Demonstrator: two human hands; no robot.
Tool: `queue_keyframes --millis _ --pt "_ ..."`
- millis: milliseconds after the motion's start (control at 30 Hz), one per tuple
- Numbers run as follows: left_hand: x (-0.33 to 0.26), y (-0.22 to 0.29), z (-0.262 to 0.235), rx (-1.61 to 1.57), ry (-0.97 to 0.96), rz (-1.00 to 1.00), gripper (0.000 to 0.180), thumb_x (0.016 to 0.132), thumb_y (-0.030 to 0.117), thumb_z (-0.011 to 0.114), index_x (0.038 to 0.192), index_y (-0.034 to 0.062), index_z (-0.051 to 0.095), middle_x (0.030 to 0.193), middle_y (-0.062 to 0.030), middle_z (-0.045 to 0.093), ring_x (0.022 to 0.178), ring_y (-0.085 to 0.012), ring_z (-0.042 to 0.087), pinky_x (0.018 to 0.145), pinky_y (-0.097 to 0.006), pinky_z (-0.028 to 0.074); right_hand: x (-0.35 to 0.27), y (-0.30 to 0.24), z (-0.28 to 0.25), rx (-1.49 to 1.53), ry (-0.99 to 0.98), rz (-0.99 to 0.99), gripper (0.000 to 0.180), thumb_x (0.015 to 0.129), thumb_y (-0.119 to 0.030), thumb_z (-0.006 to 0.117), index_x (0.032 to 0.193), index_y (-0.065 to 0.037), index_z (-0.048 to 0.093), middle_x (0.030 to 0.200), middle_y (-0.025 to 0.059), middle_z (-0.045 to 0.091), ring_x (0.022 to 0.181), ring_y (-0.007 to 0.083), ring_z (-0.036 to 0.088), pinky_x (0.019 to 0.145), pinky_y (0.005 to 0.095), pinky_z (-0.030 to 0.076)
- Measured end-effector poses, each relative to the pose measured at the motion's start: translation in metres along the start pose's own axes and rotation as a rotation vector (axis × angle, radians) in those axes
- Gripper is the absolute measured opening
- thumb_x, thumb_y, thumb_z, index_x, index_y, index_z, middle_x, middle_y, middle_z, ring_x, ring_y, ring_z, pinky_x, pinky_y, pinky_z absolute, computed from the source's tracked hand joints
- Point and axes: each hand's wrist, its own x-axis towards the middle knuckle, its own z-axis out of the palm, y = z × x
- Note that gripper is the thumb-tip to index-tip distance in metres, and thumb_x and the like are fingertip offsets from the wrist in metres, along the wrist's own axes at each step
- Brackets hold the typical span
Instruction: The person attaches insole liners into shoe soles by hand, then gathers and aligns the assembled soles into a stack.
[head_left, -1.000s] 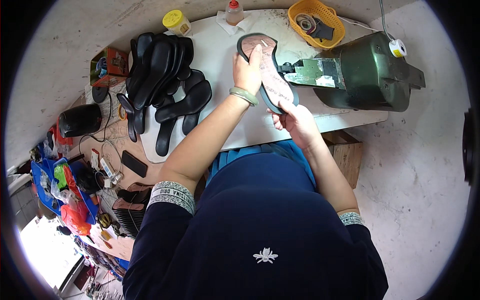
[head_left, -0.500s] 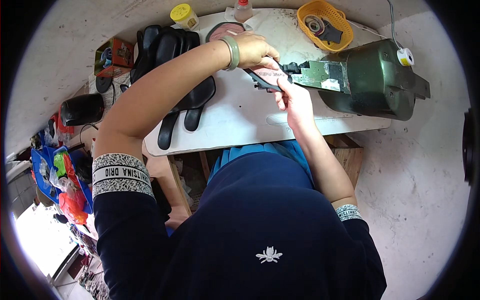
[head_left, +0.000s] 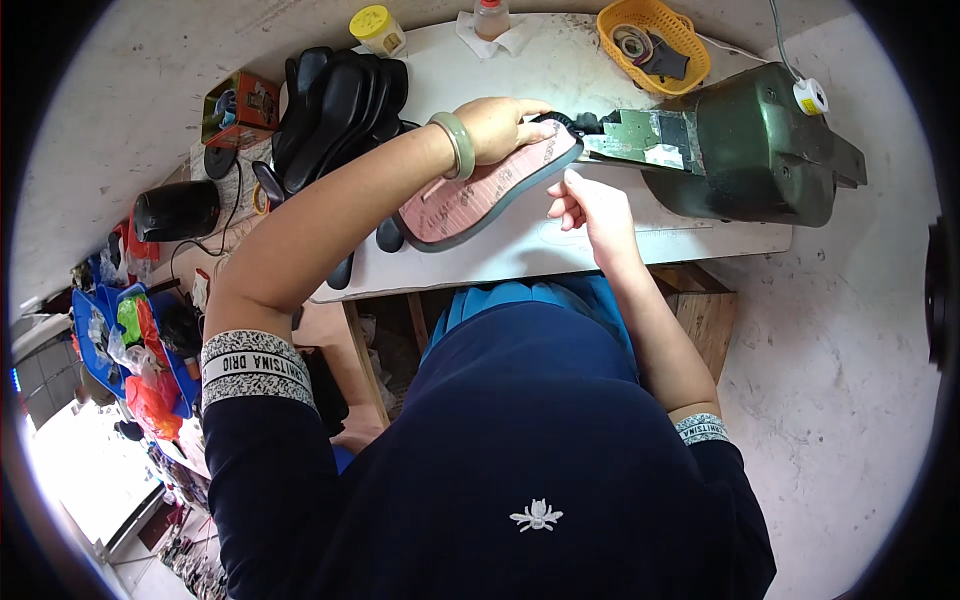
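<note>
A shoe insole (head_left: 480, 195), pink on top with a dark edge and some markings, lies slantwise over the front of the white table. One end of it reaches the working end of a dark green sewing machine (head_left: 640, 140). My left hand (head_left: 500, 130), a pale bangle on its wrist, grips the insole along its far side near that end. Just right of the insole, apart from it, my right hand (head_left: 605, 220) is closed, fingers curled in; nothing shows in it.
Black shoe soles (head_left: 335, 120) are piled at the left of the table (head_left: 700, 240). At the back stand a yellow-lidded jar (head_left: 378, 32), a red-capped bottle (head_left: 490, 20) and a yellow basket (head_left: 655, 45) with tape. A decorated tin (head_left: 240, 110) stands farther left.
The insole has swung round, its wide end now toward me and its pink face in full view. My right hand has let go and drawn slightly away; the left still holds it.
</note>
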Motion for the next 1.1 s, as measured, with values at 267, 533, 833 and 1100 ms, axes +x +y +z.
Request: queue_keyframes --millis 267,533,833,1100 --pt "-0.002 0.001 0.018 -0.141 0.070 -0.058 0.047 0.096 0.038 0.055 0.126 0.0023 0.056 0.101 -0.0182 0.070 0.086 -0.0282 0.068 0.079 -0.036 0.052 -0.048 0.051 -0.016 -0.092 -0.288 -0.015 0.032 0.096 -0.023 0.058 0.109 0.004 0.068 0.098 0.0144 0.071 0.085 0.0185 0.064 0.085 0.0276 0.050" --pt "0.002 0.015 0.029 -0.218 0.304 -0.248 0.046 0.094 0.041 0.053 0.105 -0.0040 0.054 0.084 -0.0203 0.067 0.076 -0.0332 0.067 0.075 -0.042 0.052 -0.059 0.062 -0.012 0.174 -0.189 0.031 0.038 0.090 -0.015 0.065 0.123 0.003 0.059 0.108 0.0133 0.069 0.092 0.0199 0.065 0.090 0.0283 0.049" --pt "0.034 -0.001 0.046 -0.186 0.722 -0.262 0.047 0.093 0.042 0.052 0.104 -0.0033 0.055 0.086 -0.0207 0.068 0.078 -0.0385 0.066 0.075 -0.044 0.051 -0.020 0.069 -0.004 0.333 -0.120 -0.034 0.035 0.090 -0.011 0.064 0.120 0.005 0.059 0.103 0.0141 0.068 0.084 0.0194 0.066 0.078 0.0305 0.055" --pt "0.053 -0.034 0.042 -0.311 0.867 -0.304 0.048 0.093 0.043 0.053 0.107 -0.0033 0.057 0.093 -0.0219 0.068 0.084 -0.0400 0.066 0.079 -0.042 0.052 -0.003 0.049 0.013 0.399 -0.048 -0.039 0.033 0.092 -0.014 0.063 0.118 0.006 0.059 0.096 0.0146 0.068 0.070 0.0186 0.063 0.059 0.0304 0.054"
